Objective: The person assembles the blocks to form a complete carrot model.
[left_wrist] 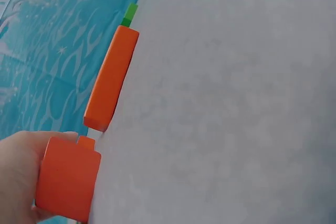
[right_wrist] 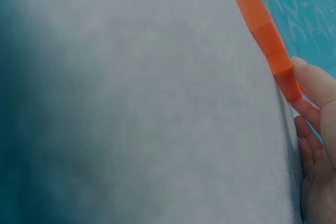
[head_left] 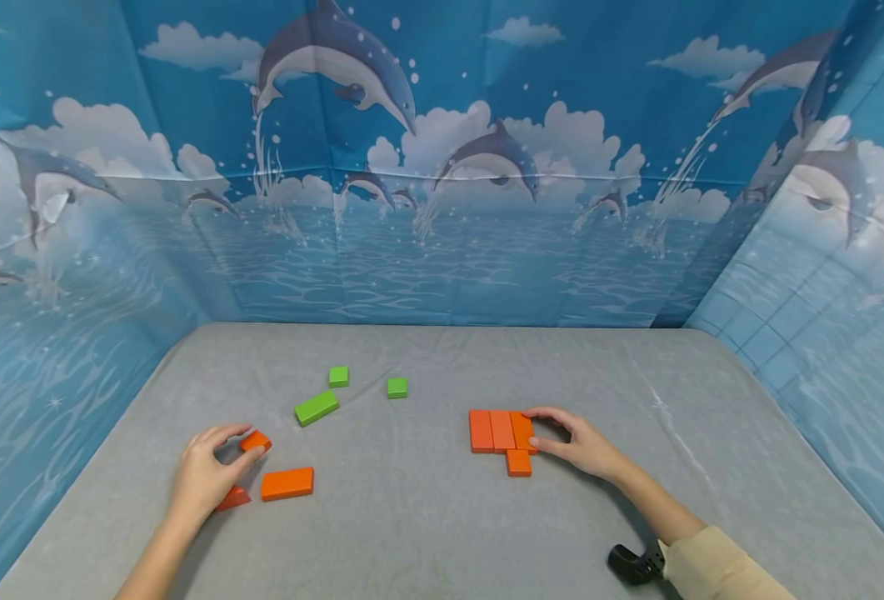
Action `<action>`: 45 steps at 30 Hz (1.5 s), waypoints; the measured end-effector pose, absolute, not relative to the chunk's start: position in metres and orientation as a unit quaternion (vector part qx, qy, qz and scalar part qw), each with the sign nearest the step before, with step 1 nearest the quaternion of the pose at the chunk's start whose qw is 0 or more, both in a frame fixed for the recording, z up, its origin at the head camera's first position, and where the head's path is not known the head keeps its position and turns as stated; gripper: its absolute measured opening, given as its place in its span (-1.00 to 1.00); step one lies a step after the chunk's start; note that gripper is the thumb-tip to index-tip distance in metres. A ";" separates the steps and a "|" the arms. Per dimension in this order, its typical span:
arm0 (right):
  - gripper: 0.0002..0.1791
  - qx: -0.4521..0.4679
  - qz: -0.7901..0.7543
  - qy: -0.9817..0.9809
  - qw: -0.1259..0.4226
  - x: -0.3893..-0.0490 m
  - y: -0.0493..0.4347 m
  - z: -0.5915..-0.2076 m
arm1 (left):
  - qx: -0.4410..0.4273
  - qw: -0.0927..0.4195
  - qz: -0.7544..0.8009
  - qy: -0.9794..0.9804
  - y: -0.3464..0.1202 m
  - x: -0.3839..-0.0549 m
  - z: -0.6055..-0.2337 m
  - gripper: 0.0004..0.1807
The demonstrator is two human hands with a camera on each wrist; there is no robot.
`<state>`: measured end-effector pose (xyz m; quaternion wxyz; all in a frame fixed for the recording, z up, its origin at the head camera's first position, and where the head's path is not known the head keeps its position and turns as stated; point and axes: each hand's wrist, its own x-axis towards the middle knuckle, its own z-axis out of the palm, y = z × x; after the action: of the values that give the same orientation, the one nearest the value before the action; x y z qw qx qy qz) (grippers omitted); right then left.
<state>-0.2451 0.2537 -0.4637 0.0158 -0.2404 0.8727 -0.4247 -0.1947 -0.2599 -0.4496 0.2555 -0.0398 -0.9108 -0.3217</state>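
My left hand (head_left: 207, 473) pinches a small orange block (head_left: 256, 440) between thumb and fingers at the left of the table. Beneath that hand lies a red-orange block with a pointed end (head_left: 235, 498), partly hidden by the wrist. Just to the right is a longer orange rectangular block (head_left: 287, 484), also seen in the left wrist view. On the right, my right hand (head_left: 578, 447) grips the end block (head_left: 522, 431) of an orange row, thumb at the near edge and fingers at the far edge. Two upright blocks (head_left: 491, 431) adjoin it, and a small orange block (head_left: 519, 463) touches its near side.
Behind the left hand lie a green rectangular block (head_left: 317, 408) and two small green blocks, one at the back (head_left: 339, 377) and one farther right (head_left: 397, 387). Grey cloth covers the table (head_left: 427, 533). A dolphin-print curtain (head_left: 442, 250) stands around it. A black device (head_left: 634, 565) is by the right sleeve.
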 end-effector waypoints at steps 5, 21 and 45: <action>-0.53 -0.239 -0.426 0.872 0.017 -0.245 0.254 -0.464 | -0.005 0.218 -0.298 -0.929 -0.262 -0.191 -0.453 -0.54; -0.54 -0.242 -0.427 0.871 0.019 -0.246 0.255 -0.467 | 0.025 0.188 -0.287 -0.939 -0.257 -0.191 -0.449 -0.60; -0.53 -0.238 -0.431 0.870 0.023 -0.245 0.254 -0.463 | -0.245 0.202 -0.369 -0.874 -0.094 -0.228 -0.411 -0.63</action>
<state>-0.2453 0.2537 -0.4635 0.0234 -0.2383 0.8702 -0.4307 -0.2285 -0.0944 -0.4111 0.2016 -0.2447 -0.8738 -0.3686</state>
